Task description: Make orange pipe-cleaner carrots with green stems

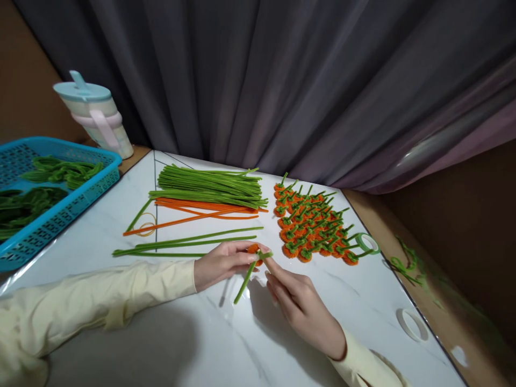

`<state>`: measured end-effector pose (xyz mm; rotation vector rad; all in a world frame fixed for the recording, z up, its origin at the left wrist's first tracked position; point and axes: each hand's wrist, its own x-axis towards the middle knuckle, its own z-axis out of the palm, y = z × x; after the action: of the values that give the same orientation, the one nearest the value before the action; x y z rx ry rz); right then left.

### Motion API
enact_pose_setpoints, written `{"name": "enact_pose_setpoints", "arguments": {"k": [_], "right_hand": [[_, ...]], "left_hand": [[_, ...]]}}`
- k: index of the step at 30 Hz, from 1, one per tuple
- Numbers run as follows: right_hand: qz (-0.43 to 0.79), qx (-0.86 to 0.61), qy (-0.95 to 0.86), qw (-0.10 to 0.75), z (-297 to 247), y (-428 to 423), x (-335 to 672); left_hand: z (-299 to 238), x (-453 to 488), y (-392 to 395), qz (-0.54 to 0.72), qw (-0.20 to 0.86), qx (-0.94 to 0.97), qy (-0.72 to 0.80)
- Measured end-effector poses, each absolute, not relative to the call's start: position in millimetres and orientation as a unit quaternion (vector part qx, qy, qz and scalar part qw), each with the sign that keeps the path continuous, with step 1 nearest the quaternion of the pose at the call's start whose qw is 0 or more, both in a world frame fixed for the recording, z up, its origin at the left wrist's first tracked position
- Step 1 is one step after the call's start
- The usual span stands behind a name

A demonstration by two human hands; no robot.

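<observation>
My left hand (221,264) comes in from the left and grips a small orange pipe-cleaner piece (253,248) between thumb and fingers. A green pipe cleaner (244,284) crosses it, with one end slanting down toward the tabletop. From the lower right, my right hand (300,306) pinches the short upper part of this green pipe cleaner with thumb and index finger. Both hands meet just above the white marbled table (226,333). Behind them lie loose green pipe cleaners (193,239). Fingers partly cover the orange piece.
A bundle of green pipe cleaners (209,184) and some orange ones (193,208) lie behind. Finished orange pieces with green stems (310,220) stand in rows at right, beside tape rolls (367,243). Left are a blue basket (60,215) and a tumbler (99,115).
</observation>
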<state>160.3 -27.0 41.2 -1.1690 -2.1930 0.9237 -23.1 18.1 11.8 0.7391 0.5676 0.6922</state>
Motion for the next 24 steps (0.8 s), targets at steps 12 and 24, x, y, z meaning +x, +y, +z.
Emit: {"name": "enact_pose_setpoints", "arguments": {"k": [12, 24], "right_hand": [[0.612, -0.495, -0.586, 0.19, 46.2, -24.7, 161.6], [0.043, -0.482, -0.859, 0.169, -4.3, -19.1, 197.1]], "left_hand": [[8.4, -21.0, 22.8, 0.376, 0.818, 0.318, 0.296], [8.8, -26.2, 33.9, 0.261, 0.906, 0.205, 0.261]]}}
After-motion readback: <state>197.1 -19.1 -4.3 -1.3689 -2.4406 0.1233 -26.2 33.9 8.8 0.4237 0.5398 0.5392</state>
